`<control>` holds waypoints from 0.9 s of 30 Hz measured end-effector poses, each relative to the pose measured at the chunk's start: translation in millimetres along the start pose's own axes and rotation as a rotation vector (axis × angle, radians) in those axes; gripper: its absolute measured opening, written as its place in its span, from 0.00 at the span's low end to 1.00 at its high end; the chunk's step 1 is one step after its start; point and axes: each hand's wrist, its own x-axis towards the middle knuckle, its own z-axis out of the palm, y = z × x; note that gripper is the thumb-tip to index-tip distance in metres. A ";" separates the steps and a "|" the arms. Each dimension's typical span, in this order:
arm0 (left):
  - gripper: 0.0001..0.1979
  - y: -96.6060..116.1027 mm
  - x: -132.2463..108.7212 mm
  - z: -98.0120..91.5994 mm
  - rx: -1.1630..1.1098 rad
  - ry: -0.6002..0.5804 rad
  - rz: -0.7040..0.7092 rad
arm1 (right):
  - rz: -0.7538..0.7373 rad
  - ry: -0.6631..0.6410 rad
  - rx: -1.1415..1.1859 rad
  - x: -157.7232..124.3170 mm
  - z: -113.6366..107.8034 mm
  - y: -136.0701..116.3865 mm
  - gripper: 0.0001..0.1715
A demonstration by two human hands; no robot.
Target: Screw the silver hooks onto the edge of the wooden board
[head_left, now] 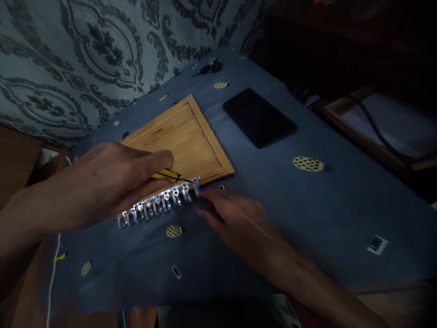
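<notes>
My left hand (pixel 146 166) is closed around the yellow handle of a screwdriver (pixel 167 175). Its dark shaft points right, and the tip meets the right end of a row of silver metal hooks (pixel 166 196). These hooks line the near edge of a wooden panel (pixel 184 136) with a raised frame. At the row's right end, my right hand (pixel 235 214) has its thumb and forefinger close to the last hook (pixel 197 187), the forefinger touching it. My left hand covers part of the panel.
A dark blue cloth with pineapple prints (pixel 273 218) covers the table. Beyond the panel lie a black phone (pixel 260 117) and a small dark object (pixel 212 66). A patterned wall (pixel 109 50) rises behind; a white cable (pixel 53 278) hangs at left, and an open drawer (pixel 392 123) stands right.
</notes>
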 end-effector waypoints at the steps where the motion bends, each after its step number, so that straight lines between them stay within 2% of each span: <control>1: 0.12 -0.6 -0.4 0.2 -0.002 -0.028 -0.001 | 0.003 0.005 0.001 -0.3 0.3 0.2 0.11; 9: 0.10 -0.7 -0.8 -0.4 -0.036 -0.065 -0.004 | -0.039 0.037 0.006 -0.5 3.9 3.9 0.10; 27: 0.08 -2.8 1.9 -2.0 -0.057 -0.069 0.033 | -0.013 0.008 -0.014 -0.1 0.9 0.0 0.08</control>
